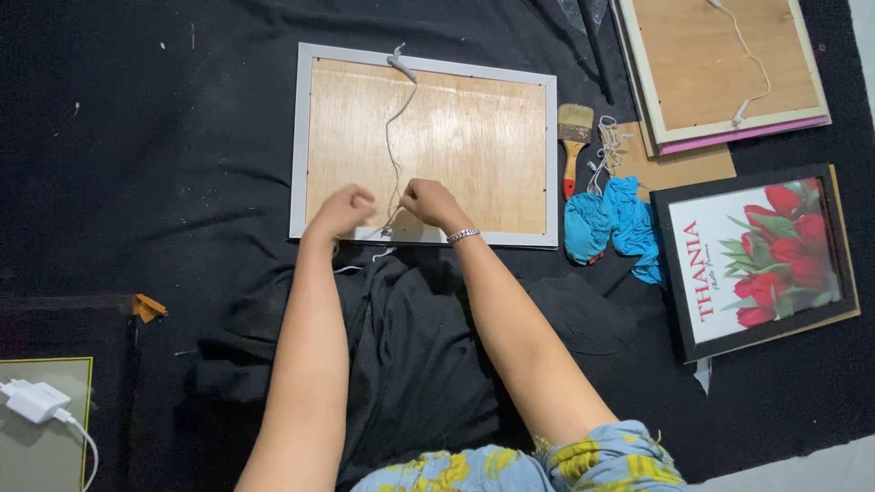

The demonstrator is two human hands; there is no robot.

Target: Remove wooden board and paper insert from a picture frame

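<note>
- At the near edge of the frame (424,146), which lies face down with its plywood back up on the black cloth (182,164), both hands meet over the white cord (394,137).
- Left hand (344,211): fingers curled closed, seemingly pinching the cord's near end; the exact grip is hidden.
- Right hand (433,202): likewise curled shut on the cord beside the left, a bracelet at the wrist.
- Cord: it runs from a fixing at the far rail, slack and wavy across the plywood, to the hands at the near rail.
- Risk, cord: a hard pull could tear the far fixing out of the rail, or leave the cord too tight or too loose for hanging.
- Risk, frame: it lies unclamped on soft cloth; a sideways tug could slide or tip it, and grit under its hidden face could scratch it.
- Risk, fingers: any staple or nail at the near rail cannot be made out and could prick them.
- Surroundings: a paintbrush (573,137), spare string (609,146) and blue rag (606,223) lie just right of the frame; a flower picture (756,260) and another backed frame (720,68) lie further right, near enough for an elbow to catch.
</note>
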